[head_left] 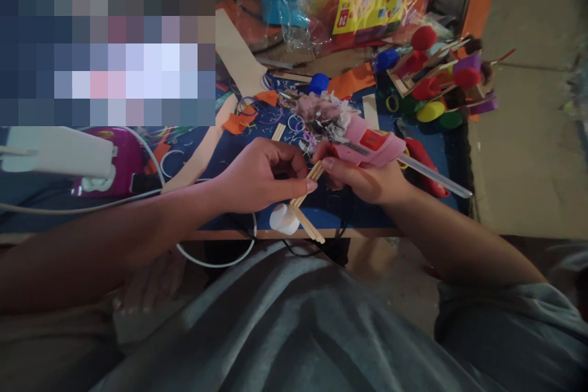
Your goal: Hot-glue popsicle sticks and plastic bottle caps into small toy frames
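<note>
My left hand [261,174] pinches a few thin wooden sticks [307,185] laid side by side, with thumb and fingers closed on them. At their upper end, the fingertips of my right hand [367,180] close on the same sticks. More sticks [310,225] slant below, meeting the held ones at an angle. Close to that joint is a white bottle cap [283,219]. A pink glue gun [353,135], its front smeared with grey residue, lies just above my right hand; a clear glue stick [436,176] protrudes from its back. Whether my right palm touches the gun is hidden.
Small models with coloured bottle caps [432,89] are piled at the right. A white charger [59,150] sits in a purple power strip [131,153] at the left, with a white cable [215,265] looping over the table's front edge. Scraps and plastic packaging [372,3] lie behind.
</note>
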{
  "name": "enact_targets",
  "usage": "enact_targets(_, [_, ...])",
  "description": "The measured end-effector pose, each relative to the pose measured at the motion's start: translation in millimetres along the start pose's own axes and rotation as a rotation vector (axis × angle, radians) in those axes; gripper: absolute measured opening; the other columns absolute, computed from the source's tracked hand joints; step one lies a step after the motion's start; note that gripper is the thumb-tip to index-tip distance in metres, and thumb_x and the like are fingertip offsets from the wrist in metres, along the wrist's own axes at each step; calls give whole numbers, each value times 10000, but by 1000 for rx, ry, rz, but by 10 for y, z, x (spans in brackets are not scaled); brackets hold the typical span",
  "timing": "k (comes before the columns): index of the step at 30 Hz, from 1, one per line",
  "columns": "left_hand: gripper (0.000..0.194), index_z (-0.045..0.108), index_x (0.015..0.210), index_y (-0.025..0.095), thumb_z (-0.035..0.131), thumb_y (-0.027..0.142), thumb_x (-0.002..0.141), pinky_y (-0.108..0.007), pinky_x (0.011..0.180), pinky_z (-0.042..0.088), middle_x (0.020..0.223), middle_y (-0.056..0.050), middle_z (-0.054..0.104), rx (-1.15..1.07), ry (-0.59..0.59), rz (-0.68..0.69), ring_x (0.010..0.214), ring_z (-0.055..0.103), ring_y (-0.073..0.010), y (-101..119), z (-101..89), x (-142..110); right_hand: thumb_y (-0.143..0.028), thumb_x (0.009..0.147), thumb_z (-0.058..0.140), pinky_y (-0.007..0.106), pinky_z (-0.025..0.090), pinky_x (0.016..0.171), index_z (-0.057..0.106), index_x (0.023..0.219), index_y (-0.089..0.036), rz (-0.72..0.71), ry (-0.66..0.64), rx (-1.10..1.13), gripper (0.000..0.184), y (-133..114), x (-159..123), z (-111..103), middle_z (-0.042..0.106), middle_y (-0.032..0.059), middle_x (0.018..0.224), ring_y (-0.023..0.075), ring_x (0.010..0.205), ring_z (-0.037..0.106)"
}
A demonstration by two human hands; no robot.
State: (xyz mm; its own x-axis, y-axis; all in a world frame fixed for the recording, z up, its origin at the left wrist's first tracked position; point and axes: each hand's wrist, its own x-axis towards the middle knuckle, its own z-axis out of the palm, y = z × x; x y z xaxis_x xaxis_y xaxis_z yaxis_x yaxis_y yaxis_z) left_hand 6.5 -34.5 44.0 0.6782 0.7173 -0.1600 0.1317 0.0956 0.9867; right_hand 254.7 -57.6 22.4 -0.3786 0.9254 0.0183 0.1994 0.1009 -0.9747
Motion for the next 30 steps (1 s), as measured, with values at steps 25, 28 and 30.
enact_targets(25, [227,693,728,185,878,292,802,-233,560,410,648,20,648,18,3,19,594,526,-103,-31,6,8,-754,1001,861,286,431,528,741,945,-249,7,-59,-10,522,-41,62,14,611,-50,639,141,572,568])
enact_targets(28, [218,696,735,181,871,286,812,-226,562,419,647,24,645,19,4,26,599,517,-98,-34,11,9,-737,1002,869,281,416,524,736,931,-245,19,-75,1,516,-45,62,11,594,-56,634,132,566,550])
enact_targets(30, [208,700,739,181,862,283,821,-222,556,424,652,26,648,19,3,39,598,517,-95,-30,16,12,-720,982,903,277,403,524,725,913,-242,31,-77,5,515,-46,63,14,579,-61,634,127,573,542])
